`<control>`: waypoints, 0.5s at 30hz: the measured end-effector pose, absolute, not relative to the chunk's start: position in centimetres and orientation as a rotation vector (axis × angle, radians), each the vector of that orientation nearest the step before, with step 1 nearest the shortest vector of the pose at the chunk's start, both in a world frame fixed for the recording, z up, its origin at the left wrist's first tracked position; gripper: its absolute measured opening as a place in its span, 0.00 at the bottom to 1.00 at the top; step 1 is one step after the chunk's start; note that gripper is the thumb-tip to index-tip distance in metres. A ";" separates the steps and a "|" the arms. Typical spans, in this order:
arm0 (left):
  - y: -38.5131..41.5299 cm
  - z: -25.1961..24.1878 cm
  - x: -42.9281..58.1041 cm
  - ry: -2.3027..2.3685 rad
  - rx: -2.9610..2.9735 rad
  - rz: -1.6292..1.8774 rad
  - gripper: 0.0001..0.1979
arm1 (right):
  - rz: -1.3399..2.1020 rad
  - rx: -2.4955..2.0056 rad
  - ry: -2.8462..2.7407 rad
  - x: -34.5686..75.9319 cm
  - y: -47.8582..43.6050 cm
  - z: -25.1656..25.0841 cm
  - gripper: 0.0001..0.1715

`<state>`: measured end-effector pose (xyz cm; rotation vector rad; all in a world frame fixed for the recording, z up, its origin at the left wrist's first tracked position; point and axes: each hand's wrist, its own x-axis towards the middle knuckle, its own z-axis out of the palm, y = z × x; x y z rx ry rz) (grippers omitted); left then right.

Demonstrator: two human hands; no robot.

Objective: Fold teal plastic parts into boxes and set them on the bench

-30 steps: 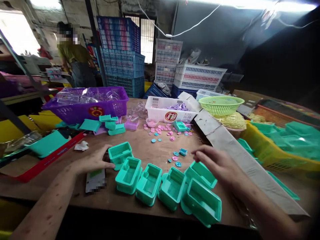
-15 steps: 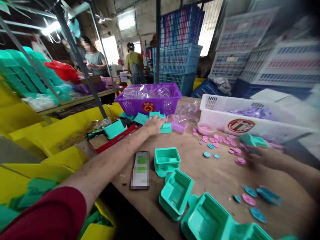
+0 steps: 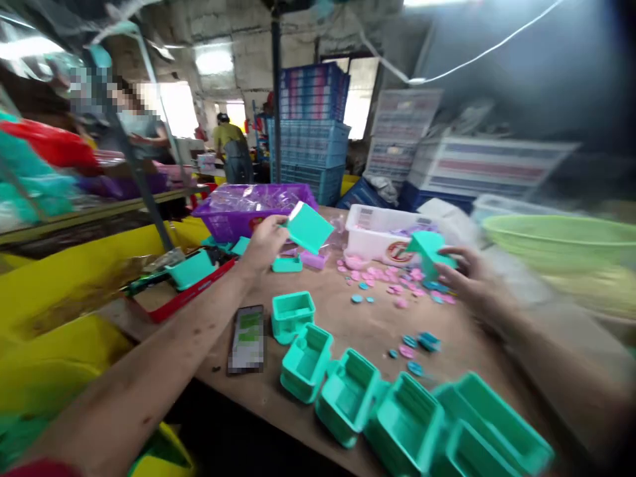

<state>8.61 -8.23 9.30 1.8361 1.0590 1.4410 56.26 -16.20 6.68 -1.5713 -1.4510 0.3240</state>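
Note:
My left hand point(image 3: 268, 244) pinches the edge of a flat turquoise plastic panel point(image 3: 311, 228), raised above the table in front of the purple basket. At the right, my right hand point(image 3: 470, 270) grips a turquoise plastic part point(image 3: 428, 254) with a bent shape, just before the white basket. Small pink plastic discs point(image 3: 377, 274) lie scattered between the two hands. Nearer to me, several turquoise open plastic boxes point(image 3: 305, 361) stand in a curved row along the table edge. A lilac tray-like part point(image 3: 314, 260) rests below the panel.
A phone point(image 3: 247, 339) lies left of the boxes. Behind stand a purple basket point(image 3: 223, 222) of clear plastic pieces and a white basket point(image 3: 368, 232) with lilac parts. A red-edged carton point(image 3: 173, 306) is at left, a green basin point(image 3: 561, 232) at right. Two people are in the background.
My left hand has lifted a turquoise panel off the far side of the table. My right hand has raised its turquoise part. The camera view has swung to the right.

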 end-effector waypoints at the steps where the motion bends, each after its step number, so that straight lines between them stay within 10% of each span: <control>1: -10.1 10.3 9.4 0.975 1.760 1.436 0.22 | 0.402 -1.497 -1.417 54.7 -18.3 7.6 0.48; 15: -32.7 20.2 14.0 0.135 2.485 1.133 0.22 | 1.255 -0.839 -0.936 38.9 -40.7 10.3 0.35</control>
